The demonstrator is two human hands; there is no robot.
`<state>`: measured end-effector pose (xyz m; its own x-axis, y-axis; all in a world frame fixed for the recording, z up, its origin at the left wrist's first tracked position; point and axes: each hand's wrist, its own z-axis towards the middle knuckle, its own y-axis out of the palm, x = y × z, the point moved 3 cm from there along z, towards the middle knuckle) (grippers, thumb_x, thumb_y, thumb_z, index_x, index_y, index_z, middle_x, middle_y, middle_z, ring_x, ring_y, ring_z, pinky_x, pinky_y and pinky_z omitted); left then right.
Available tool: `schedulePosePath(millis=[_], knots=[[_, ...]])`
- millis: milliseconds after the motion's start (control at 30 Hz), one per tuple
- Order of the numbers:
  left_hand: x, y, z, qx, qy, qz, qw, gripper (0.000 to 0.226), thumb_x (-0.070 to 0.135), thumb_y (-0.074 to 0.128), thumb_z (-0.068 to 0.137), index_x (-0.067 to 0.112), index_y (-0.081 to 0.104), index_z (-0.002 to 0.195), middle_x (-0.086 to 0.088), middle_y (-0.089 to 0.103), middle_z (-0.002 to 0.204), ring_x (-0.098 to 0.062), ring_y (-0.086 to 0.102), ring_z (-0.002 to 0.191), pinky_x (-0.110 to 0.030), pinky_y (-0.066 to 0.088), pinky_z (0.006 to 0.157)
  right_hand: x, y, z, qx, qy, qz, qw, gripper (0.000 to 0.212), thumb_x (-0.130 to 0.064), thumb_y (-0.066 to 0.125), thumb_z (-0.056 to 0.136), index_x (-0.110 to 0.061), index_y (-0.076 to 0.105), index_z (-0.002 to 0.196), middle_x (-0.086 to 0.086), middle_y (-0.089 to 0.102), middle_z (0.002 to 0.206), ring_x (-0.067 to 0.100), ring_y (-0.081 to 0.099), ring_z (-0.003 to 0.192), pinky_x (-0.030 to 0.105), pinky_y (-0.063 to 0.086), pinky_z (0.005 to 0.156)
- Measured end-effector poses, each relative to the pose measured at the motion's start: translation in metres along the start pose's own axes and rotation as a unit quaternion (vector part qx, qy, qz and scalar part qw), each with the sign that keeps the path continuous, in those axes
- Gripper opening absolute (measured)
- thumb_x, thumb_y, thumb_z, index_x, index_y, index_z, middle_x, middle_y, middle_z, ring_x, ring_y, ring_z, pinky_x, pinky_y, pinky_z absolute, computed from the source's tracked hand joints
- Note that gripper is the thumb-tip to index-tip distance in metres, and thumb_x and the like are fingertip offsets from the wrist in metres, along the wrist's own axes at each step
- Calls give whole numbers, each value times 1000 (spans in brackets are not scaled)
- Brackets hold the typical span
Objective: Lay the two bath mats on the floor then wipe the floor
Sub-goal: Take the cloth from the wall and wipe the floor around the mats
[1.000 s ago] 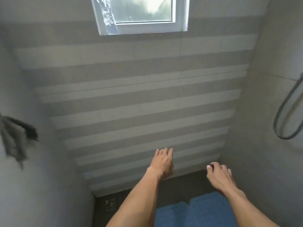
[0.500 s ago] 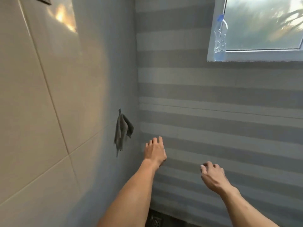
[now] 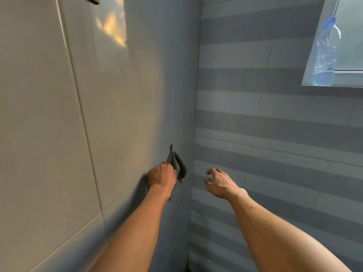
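At the far left of the frame stood the big pale tiled wall, with a warm patch of reflected light near the upper middle. Lower down, just left of centre, your left hand had curled its fingers round the dark grey cloth that hung from a small hook close to the corner. The grip was closed on the cloth, knuckles toward you; part of the cloth showed above the hand and a strip trailed below the wrist.

Right of centre, your right hand hovered near the striped wall, fingers loosely bent and apart, holding nothing and touching nothing that I could see. In the upper right, a clear plastic bottle stood on the window ledge.

Neither the floor nor the bath mats were in view, so I could not tell where they lay. The cloth was the thing you needed for wiping, I judge.

The risk here was in the pull. If you tugged straight down or toward you, the cloth could snag on the hook and strain it. Lifting it up and off first looked safer. You also held only one fold, so the rest could slip free and drop.
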<state>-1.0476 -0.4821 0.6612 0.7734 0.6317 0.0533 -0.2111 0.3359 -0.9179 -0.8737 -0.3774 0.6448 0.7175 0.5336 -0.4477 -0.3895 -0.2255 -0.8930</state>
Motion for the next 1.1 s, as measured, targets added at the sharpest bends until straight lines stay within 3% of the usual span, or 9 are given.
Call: schedulePosePath(millis=[200,400,533,633,800,933,1000,1100], knots=[[14,8,30,-9,-10,35,999,31,28,45,99,6,58,117,-9,67,115,-26,65,106,-35,51,81,-37,0,68,-21,-67,-9,997,52,-38,55,95,-22,43,143,4,43,150,26,43,136,39,38,110],[22,6,39,-41,-35,65,996,24,13,50,96,8,59,117,-10,64,119,-28,63,108,-37,51,81,-63,25,111,-48,-141,64,987,53,-28,58,95,-20,43,146,8,48,148,28,45,136,38,38,110],[24,3,39,-34,-53,45,997,25,17,53,94,6,58,116,-13,64,118,-31,63,108,-39,51,82,-60,39,122,-41,-151,133,979,29,-25,55,96,-20,63,124,9,70,117,27,65,104,33,52,82],[26,-12,41,15,-45,32,998,25,20,49,94,5,56,113,-15,67,113,-34,64,103,-40,50,78,-50,23,128,-16,-137,160,977,17,-26,56,93,-19,68,104,6,72,100,25,67,91,34,54,76],[58,-49,76,148,52,11,988,26,22,49,90,8,57,110,-15,63,111,-35,62,101,-41,48,74,-18,-49,134,47,-139,169,975,18,-29,66,86,-13,62,78,0,63,72,14,57,65,24,40,52],[114,-58,108,158,105,-116,975,23,22,53,84,7,58,101,-18,64,101,-39,61,93,-41,47,70,40,-113,124,60,-88,183,977,23,-24,69,76,-2,64,76,1,60,67,14,54,62,28,42,60],[146,-47,121,110,86,-248,959,21,27,56,84,8,56,93,-16,66,91,-37,61,85,-39,46,68,77,-137,112,57,-48,152,986,21,-21,68,76,0,65,78,2,61,67,14,54,62,29,42,60],[200,-11,128,10,98,-428,898,16,24,54,89,9,57,94,-9,66,90,-32,61,87,-33,43,69,134,-157,87,71,25,120,990,14,-18,68,75,-7,66,84,-1,61,72,14,55,64,28,43,59]])
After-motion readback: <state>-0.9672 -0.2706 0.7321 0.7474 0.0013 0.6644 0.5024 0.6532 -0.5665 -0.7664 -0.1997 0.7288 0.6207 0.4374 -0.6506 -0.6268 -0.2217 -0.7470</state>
